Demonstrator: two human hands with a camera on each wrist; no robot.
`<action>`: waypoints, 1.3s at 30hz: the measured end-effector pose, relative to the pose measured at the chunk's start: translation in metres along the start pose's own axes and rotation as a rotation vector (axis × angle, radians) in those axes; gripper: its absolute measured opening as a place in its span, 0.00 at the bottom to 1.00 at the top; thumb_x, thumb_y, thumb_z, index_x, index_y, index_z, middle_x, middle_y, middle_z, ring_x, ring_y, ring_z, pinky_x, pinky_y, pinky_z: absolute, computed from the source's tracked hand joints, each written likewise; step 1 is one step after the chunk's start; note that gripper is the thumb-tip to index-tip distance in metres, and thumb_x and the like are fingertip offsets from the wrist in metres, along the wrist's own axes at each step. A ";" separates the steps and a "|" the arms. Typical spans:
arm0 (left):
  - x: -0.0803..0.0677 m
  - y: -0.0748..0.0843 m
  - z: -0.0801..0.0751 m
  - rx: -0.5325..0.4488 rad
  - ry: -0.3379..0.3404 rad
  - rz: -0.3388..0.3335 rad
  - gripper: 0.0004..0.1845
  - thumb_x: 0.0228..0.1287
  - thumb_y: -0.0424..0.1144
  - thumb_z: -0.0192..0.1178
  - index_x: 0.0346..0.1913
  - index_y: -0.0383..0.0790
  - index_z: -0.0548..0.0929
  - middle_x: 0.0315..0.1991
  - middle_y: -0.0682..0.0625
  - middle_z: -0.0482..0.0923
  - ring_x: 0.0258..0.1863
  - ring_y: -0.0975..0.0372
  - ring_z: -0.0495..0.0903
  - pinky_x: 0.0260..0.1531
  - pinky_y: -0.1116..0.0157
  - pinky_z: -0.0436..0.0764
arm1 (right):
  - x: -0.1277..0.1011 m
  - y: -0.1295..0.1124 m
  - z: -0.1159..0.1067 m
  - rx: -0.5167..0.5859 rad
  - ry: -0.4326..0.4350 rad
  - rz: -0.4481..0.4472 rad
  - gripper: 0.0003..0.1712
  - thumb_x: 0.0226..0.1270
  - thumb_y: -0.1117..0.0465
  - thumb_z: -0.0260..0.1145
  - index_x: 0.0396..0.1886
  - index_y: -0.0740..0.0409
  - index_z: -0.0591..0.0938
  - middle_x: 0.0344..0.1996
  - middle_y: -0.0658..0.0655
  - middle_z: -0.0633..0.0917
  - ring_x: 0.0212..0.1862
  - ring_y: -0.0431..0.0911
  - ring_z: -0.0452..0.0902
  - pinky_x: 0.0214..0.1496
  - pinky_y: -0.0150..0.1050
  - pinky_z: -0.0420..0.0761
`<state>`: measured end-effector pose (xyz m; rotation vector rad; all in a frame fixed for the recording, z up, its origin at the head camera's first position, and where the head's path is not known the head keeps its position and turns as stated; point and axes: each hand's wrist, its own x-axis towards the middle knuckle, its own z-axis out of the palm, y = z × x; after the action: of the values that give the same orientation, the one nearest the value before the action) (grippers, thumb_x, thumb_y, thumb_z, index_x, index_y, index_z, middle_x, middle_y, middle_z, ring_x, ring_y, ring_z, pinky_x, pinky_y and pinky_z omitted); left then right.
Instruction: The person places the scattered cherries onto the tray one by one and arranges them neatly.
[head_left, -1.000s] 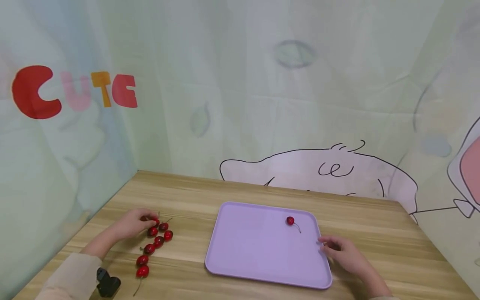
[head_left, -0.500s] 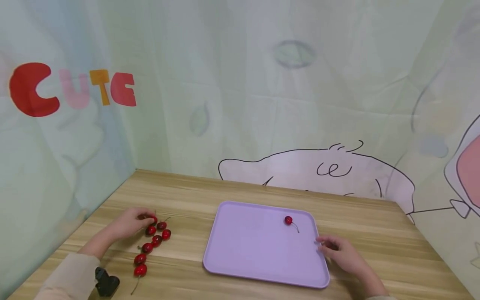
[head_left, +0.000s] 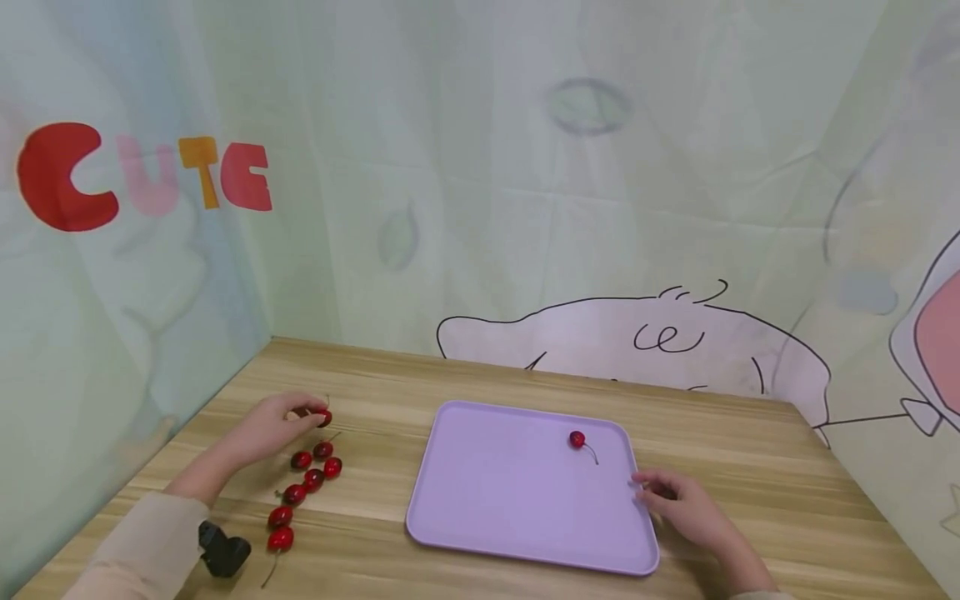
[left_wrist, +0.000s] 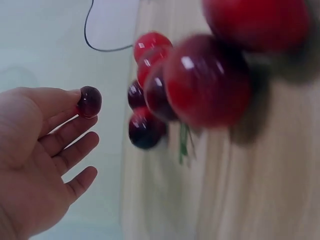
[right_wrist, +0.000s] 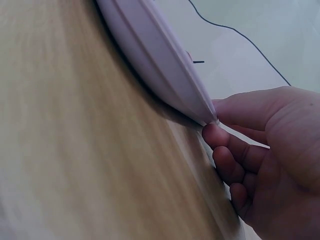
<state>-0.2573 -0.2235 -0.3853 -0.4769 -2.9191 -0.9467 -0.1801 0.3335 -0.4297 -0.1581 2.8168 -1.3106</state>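
Wood tabletop (head_left: 360,383) | L hand (head_left: 272,427), mostly relaxed, pinches cherry (left_wrist: 90,102) | R hand (head_left: 684,506) pinches tray (head_left: 517,492) rim, prob. to steady it

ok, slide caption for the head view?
Left hand pinches a cherry, seven more on the table; right hand grips a tray bearing one more.

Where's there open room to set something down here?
Most of the purple tray is bare, left of and in front of its lone cherry. The table is also open between the tray and the row of cherries. It's crowded around that row, near the left hand, and at the tray's right edge, by the right hand.
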 end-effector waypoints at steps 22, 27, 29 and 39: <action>0.037 0.076 0.025 -0.117 0.045 0.153 0.13 0.68 0.39 0.59 0.50 0.36 0.83 0.43 0.45 0.83 0.46 0.52 0.77 0.48 0.49 0.74 | 0.000 -0.002 0.000 -0.016 0.012 0.035 0.18 0.64 0.62 0.66 0.51 0.66 0.81 0.37 0.54 0.83 0.35 0.37 0.71 0.38 0.31 0.73; 0.046 0.093 0.037 -0.152 0.048 0.168 0.13 0.67 0.39 0.59 0.50 0.37 0.84 0.44 0.45 0.83 0.47 0.52 0.76 0.50 0.49 0.73 | -0.001 -0.003 0.000 -0.024 0.010 0.041 0.18 0.64 0.61 0.66 0.51 0.66 0.81 0.36 0.54 0.82 0.35 0.38 0.70 0.37 0.31 0.73; 0.049 0.100 0.042 -0.168 0.037 0.172 0.13 0.67 0.39 0.59 0.50 0.37 0.83 0.44 0.45 0.82 0.48 0.52 0.76 0.50 0.48 0.72 | -0.001 -0.004 0.000 -0.020 0.011 0.048 0.18 0.63 0.62 0.66 0.51 0.66 0.81 0.35 0.54 0.82 0.35 0.39 0.71 0.36 0.31 0.73; 0.064 0.133 0.072 -0.225 0.021 0.273 0.10 0.65 0.36 0.60 0.45 0.36 0.85 0.40 0.47 0.83 0.42 0.56 0.76 0.37 0.63 0.72 | -0.001 -0.005 0.000 -0.015 0.018 0.042 0.17 0.63 0.62 0.67 0.50 0.66 0.82 0.34 0.54 0.82 0.34 0.38 0.71 0.36 0.31 0.73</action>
<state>-0.2738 -0.0621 -0.3599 -0.8442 -2.6464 -1.2294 -0.1787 0.3304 -0.4260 -0.0877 2.8285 -1.2894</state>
